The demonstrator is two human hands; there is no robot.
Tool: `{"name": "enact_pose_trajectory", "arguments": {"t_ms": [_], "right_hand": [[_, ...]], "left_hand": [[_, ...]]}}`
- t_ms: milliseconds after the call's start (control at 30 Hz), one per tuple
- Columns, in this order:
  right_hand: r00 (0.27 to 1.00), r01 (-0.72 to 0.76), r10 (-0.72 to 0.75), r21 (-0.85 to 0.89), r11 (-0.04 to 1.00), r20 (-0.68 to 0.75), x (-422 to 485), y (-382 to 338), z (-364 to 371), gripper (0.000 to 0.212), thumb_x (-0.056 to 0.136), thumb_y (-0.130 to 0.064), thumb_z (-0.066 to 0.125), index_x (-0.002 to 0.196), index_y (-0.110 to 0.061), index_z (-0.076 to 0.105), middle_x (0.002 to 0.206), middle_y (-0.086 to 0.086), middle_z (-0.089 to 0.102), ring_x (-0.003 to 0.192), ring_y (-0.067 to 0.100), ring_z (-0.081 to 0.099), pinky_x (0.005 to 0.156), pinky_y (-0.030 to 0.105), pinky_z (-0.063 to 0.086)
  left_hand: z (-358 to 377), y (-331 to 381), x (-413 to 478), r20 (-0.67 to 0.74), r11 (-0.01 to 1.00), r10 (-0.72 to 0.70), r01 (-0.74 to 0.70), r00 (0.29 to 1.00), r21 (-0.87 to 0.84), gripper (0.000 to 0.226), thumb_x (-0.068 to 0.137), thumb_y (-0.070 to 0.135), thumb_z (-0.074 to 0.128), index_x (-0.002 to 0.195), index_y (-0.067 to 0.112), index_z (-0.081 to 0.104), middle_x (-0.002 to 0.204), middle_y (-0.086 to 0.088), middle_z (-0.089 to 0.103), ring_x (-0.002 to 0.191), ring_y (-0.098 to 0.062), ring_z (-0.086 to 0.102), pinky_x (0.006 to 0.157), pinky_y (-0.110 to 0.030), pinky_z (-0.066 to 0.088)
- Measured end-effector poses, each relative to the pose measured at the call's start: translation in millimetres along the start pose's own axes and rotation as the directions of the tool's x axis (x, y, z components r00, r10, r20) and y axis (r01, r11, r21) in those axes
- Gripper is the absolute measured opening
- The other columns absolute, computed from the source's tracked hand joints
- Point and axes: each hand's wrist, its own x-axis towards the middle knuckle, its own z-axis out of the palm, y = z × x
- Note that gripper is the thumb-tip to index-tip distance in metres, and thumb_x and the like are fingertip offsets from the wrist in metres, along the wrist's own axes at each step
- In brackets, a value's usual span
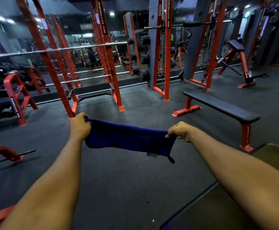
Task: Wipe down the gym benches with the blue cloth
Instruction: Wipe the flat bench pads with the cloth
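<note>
Scene: We stand on a gym's dark rubber floor (135,188), both bare arms stretched forward.

Open room: A broad stretch of floor lies ahead of us, between the red squat rack (108,63) on the left and the flat bench (222,106) on the right.

Edges: The squat rack's red feet stand just beyond our left knuckles. A dumbbell rack (17,98) lines the far left and a red-framed bar machine (162,52) rises at centre. A low red frame (9,154) sits at the left margin. A dark padded edge (193,200) cuts across the lower right corner, under our right forearm.

Cloth: The blue cloth (127,138) hangs in the air between our hands, stretched side to side and sagging below them. A small white tag and a dark loop hang at its lower right corner.

Left hand: The left hand (79,126) has its fingers curled tight over the cloth's left top corner.

Right hand: The right hand (180,131) pinches the cloth's right top corner, knuckles up.

Bench: The flat bench, black pad on red legs, stands to the right of the cloth and apart from it. Its near end is beyond our right hand.
</note>
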Motion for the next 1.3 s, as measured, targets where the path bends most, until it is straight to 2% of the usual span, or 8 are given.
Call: {"name": "enact_pose_trajectory", "arguments": {"t_ms": [267,500,567,667,833,900,1100,1300], "right_hand": [[0.951,0.18,-0.096,0.276,0.944,-0.293,14.4,-10.5,7.2,0.016,0.092,-0.021,0.065,0.103,-0.009,0.068,0.105,0.01,0.068,0.098,0.027,0.062,0.088,0.043,0.05],[0.667,0.587,-0.369,0.151,0.795,-0.647,1.0,-28.2,17.5,0.01,0.105,-0.029,0.042,0.105,-0.019,0.043,0.093,0.004,0.059,0.081,0.018,0.059,0.065,0.033,0.049],[0.699,0.541,-0.39,0.086,0.837,-0.599,7.7,-26.1,12.2,0.012,0.104,-0.026,0.046,0.106,-0.014,0.045,0.096,0.007,0.06,0.085,0.022,0.059,0.067,0.034,0.048],[0.843,0.285,-0.222,0.057,0.957,-0.49,22.5,-15.5,4.9,0.02,0.096,-0.02,0.062,0.106,-0.005,0.056,0.111,0.019,0.063,0.102,0.034,0.06,0.085,0.039,0.048],[0.968,0.146,-0.156,-0.064,0.987,-0.198,16.7,-20.6,21.1,0.025,0.083,-0.022,0.078,0.097,-0.003,0.071,0.101,0.015,0.07,0.098,0.029,0.066,0.086,0.039,0.055],[0.97,0.19,-0.187,0.006,0.982,-0.153,7.8,-29.2,34.7,0.025,0.077,-0.016,0.083,0.095,-0.008,0.068,0.099,0.01,0.068,0.096,0.025,0.065,0.087,0.04,0.057],[0.995,0.09,-0.088,0.038,0.995,-0.047,11.2,-42.3,34.8,0.04,0.068,-0.009,0.088,0.1,0.0,0.066,0.103,0.02,0.071,0.096,0.032,0.07,0.084,0.043,0.059],[0.974,0.004,0.073,0.34,0.94,-0.215,6.7,-28.6,17.6,0.035,0.091,-0.015,0.053,0.122,-0.001,0.059,0.122,0.015,0.063,0.103,0.031,0.063,0.084,0.037,0.052]], "left_hand": [[19.9,-3.5,-14.6,-0.32,0.981,0.016,-0.077,0.947,-0.177,0.017,0.103,0.01,0.036,0.112,0.002,0.047,0.104,-0.016,0.053,0.086,-0.023,0.05,0.072,-0.037,0.043],[24.6,25.4,-23.9,-0.64,0.949,0.007,-0.206,0.768,-0.238,0.038,0.106,0.03,0.026,0.123,-0.001,0.042,0.099,-0.013,0.06,0.077,-0.019,0.056,0.06,-0.022,0.04],[21.2,21.5,-14.6,-0.553,0.967,0.008,-0.147,0.833,-0.208,0.037,0.106,0.033,0.029,0.122,0.002,0.044,0.1,-0.015,0.061,0.08,-0.024,0.058,0.062,-0.03,0.043],[17.5,1.8,5.5,-0.107,0.991,-0.126,0.13,0.986,0.032,0.033,0.101,0.021,0.049,0.118,-0.006,0.057,0.114,-0.028,0.062,0.103,-0.04,0.059,0.082,-0.044,0.043],[25.9,9.1,0.7,0.216,0.968,-0.205,0.165,0.955,0.19,0.028,0.097,0.02,0.059,0.114,-0.001,0.065,0.117,-0.026,0.062,0.099,-0.036,0.06,0.072,-0.035,0.051],[36.0,21.2,-5.5,0.253,0.987,-0.137,0.11,0.958,0.12,0.022,0.095,0.017,0.061,0.112,0.003,0.064,0.115,-0.021,0.062,0.09,-0.029,0.059,0.057,-0.027,0.049],[40.1,36.2,-11.8,0.165,0.991,-0.132,0.136,0.977,-0.013,0.025,0.093,0.009,0.062,0.118,0.006,0.06,0.12,-0.017,0.06,0.093,-0.022,0.055,0.075,-0.031,0.047],[17.9,25.2,-20.6,-0.114,0.956,-0.292,0.284,0.95,-0.075,0.027,0.096,0.0,0.044,0.121,-0.008,0.05,0.127,-0.029,0.053,0.115,-0.043,0.053,0.09,-0.044,0.043]]}}
